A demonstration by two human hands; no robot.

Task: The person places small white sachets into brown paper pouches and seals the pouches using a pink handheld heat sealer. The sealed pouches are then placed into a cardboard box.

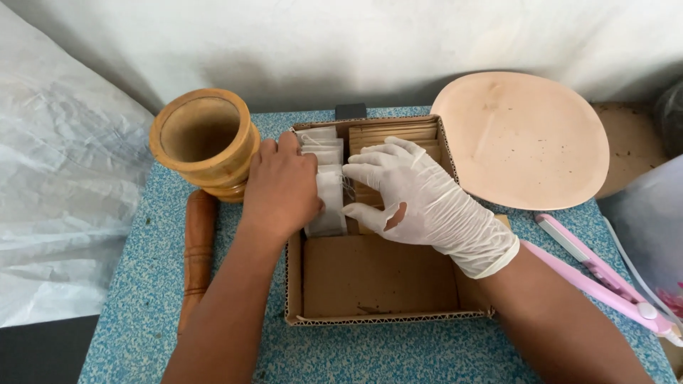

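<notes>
Both hands are sorting white sachets (329,186) at the box's (384,316) eleven o'clock, bare left hand (283,188) pressing the row, gloved right hand (420,195) pinching one; next needs a gentle lift

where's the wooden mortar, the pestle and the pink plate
wooden mortar (204,142), head view, on its outer rim
pestle (197,249), head view, mid-shaft, lying left of the box
pink plate (523,139), head view, on its bare centre
</notes>
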